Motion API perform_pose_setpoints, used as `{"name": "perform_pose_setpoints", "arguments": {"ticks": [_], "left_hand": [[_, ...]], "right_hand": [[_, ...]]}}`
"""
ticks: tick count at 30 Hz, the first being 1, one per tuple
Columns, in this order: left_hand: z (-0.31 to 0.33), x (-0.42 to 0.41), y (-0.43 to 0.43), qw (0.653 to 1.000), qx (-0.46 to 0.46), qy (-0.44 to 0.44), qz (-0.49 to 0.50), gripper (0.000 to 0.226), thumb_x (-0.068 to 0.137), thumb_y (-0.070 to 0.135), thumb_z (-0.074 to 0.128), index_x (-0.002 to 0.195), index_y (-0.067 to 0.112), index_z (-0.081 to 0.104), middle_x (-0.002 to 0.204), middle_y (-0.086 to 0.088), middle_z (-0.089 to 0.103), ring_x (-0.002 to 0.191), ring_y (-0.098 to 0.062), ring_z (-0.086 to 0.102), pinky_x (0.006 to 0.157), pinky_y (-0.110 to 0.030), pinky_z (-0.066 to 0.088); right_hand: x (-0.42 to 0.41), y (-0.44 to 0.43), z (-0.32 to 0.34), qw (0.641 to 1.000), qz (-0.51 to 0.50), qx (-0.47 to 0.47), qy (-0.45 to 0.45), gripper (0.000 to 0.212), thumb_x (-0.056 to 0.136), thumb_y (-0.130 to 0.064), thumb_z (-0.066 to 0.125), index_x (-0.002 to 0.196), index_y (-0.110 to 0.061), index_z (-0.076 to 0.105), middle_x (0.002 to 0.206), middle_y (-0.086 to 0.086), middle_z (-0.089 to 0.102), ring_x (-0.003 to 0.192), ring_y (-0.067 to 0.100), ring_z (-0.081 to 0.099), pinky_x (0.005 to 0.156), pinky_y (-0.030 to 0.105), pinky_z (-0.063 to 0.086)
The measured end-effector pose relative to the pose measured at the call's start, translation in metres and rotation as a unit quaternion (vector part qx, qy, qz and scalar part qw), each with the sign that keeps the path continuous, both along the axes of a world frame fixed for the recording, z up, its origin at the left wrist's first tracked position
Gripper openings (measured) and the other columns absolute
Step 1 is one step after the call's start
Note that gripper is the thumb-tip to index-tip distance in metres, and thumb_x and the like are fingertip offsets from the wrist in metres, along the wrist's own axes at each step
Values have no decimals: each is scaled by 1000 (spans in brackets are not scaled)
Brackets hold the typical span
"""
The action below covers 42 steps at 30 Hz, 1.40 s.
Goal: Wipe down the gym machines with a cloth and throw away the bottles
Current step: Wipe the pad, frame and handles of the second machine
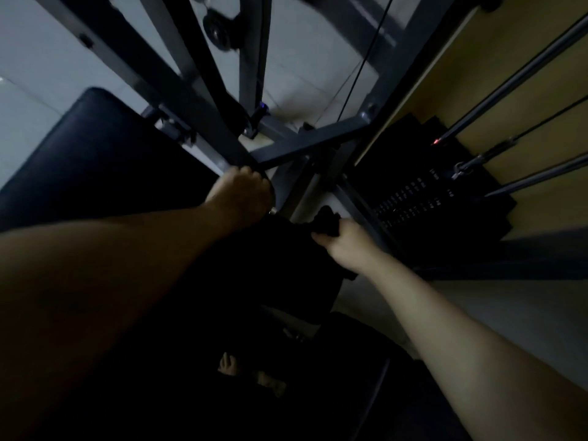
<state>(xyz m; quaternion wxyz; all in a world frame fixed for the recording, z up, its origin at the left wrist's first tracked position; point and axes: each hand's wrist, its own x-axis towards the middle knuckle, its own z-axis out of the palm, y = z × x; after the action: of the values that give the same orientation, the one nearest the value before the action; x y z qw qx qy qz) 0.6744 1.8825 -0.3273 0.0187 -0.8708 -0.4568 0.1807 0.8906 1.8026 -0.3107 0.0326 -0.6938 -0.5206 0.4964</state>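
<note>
The scene is dim. A grey steel gym machine frame [203,100] fills the upper middle, its bars meeting near the centre. My left hand [245,195] is curled round the lower end of one slanted grey bar. My right hand [345,245] grips a dark bunched cloth [326,222] and holds it against the frame close to a black padded seat [270,262]. No bottle is in view.
A black padded bench [92,160] lies at the left. A black weight stack [423,198] with guide rods [521,68] and cable stands at the right against a tan wall. Pale tiled floor shows behind. My bare feet [251,374] are below.
</note>
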Motion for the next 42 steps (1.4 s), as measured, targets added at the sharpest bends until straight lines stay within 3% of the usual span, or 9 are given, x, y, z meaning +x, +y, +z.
{"name": "perform_pose_setpoints", "arguments": {"ticks": [4, 8, 10, 13, 17, 23, 29, 34, 42], "left_hand": [[33, 12, -42, 965, -124, -135, 186, 33, 94, 38, 54, 117, 19, 69, 119, -5, 68, 111, -30, 63, 93, -39, 48], [128, 20, -101, 625, -327, -516, 486, 30, 93, 40, 69, 116, 20, 69, 114, 0, 73, 98, -17, 69, 82, -34, 57], [174, 18, -122, 538, -352, -587, 493, 40, 88, 42, 75, 120, 20, 68, 115, -2, 74, 95, -13, 71, 70, -25, 54], [230, -1, -144, 589, -292, -603, 452, 53, 79, 42, 85, 121, 21, 63, 103, 5, 70, 88, -5, 69, 66, -16, 51], [290, -31, -154, 717, -178, -547, 394, 22, 84, 22, 80, 88, 7, 64, 73, -1, 60, 64, -13, 54, 63, -29, 45], [377, -71, -167, 744, -134, -558, 341, 25, 81, 25, 80, 88, 12, 61, 75, 2, 67, 67, -10, 64, 66, -29, 54], [446, -122, -203, 790, -43, -542, 285, 27, 80, 33, 81, 92, 31, 57, 80, 13, 62, 77, -9, 62, 69, -26, 49], [487, -188, -252, 852, 41, -477, 212, 23, 88, 42, 70, 101, 24, 67, 93, 6, 70, 87, -15, 66, 74, -33, 52], [492, -306, -302, 780, 4, -565, 270, 13, 87, 30, 66, 97, 24, 60, 90, 3, 71, 84, -18, 69, 79, -48, 57]], "right_hand": [[2, -8, 54, 978, -177, -10, 111, 36, 84, -40, 73, 112, -18, 69, 98, 1, 74, 93, 20, 71, 86, 33, 57], [-14, -23, 138, 949, -209, -32, 234, 52, 89, -56, 64, 123, -17, 68, 114, 3, 74, 105, 20, 70, 94, 33, 53], [-26, -30, 177, 928, -210, -54, 304, 50, 97, -54, 52, 123, -15, 68, 115, 8, 73, 107, 23, 70, 84, 32, 55], [-45, -43, 233, 902, -187, -73, 382, 53, 100, -51, 45, 129, -11, 65, 124, 14, 69, 114, 27, 66, 88, 36, 54], [-66, -54, 295, 913, -101, -76, 387, 36, 98, -27, 54, 123, -5, 67, 122, 18, 69, 109, 28, 67, 89, 35, 53], [-105, -55, 396, 955, 17, 6, 296, 33, 93, -25, 66, 117, -2, 69, 117, 23, 69, 103, 38, 66, 97, 51, 48], [-153, -81, 470, 942, 74, 56, 324, 30, 99, -29, 57, 110, -4, 70, 88, 12, 71, 70, 18, 68, 57, 25, 53], [-198, -107, 492, 939, 101, 96, 313, 43, 90, -30, 68, 116, 3, 66, 106, 21, 70, 93, 33, 67, 76, 35, 54], [-276, -142, 502, 936, 141, 109, 302, 32, 92, -28, 67, 113, -4, 70, 99, 14, 74, 83, 21, 72, 69, 29, 52]]}}
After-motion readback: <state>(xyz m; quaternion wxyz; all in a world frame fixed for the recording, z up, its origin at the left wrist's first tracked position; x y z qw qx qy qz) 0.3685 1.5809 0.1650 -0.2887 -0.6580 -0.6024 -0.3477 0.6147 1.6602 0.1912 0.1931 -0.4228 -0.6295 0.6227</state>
